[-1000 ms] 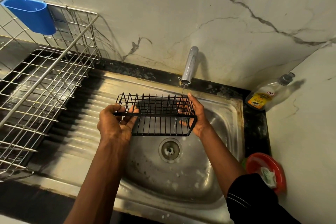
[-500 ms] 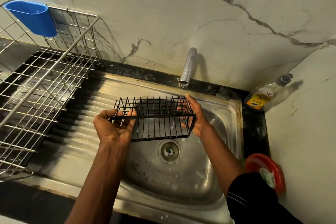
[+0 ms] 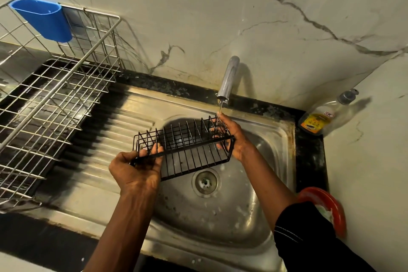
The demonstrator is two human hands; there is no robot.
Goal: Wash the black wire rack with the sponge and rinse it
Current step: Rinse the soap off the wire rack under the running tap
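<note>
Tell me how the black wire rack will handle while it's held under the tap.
Probably stiff: the black wire rack shows no sag though tilted and held only at its ends by the left hand and right hand. Likely light for its size, being thin open wire. Possibly slippery, since a thin stream from the tap falls at its right end.

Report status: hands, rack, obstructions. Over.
Left hand grips black wire rack, right hand holds other end. Rack tilted over sink, right end under thin tap stream. Nothing in the way.

Black wire rack (image 3: 189,148) tilted, held above sink basin (image 3: 260,216).
</note>
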